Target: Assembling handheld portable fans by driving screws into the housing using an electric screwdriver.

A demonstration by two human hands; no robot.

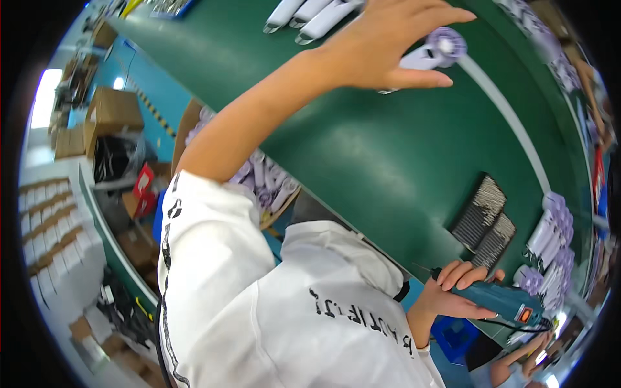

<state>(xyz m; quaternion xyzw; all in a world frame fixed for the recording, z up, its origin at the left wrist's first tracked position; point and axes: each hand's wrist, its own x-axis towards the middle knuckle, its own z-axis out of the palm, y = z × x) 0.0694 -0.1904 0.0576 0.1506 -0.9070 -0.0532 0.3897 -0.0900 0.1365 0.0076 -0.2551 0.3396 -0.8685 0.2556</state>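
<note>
My left hand (388,48) reaches over the far part of the green table (381,155), thumb and fingers spread apart. A small white and lilac handheld fan (447,46) lies between the thumb and fingers; the palm partly hides its handle, and no firm grip shows. Just left of this hand lie several white fan handles (323,22). At the table's near right edge my right hand (459,288) is closed around a teal electric screwdriver (498,299), its thin bit pointing left. Next to it are two black racks (475,216) with rows of small screws.
Several lilac fans (550,239) stand grouped along the right side. Left of the table a carton (278,200) holds many lilac parts. A blue bin (453,339) sits below the right hand. Another person's hands (527,352) show at lower right. Cardboard boxes (113,113) stand at far left.
</note>
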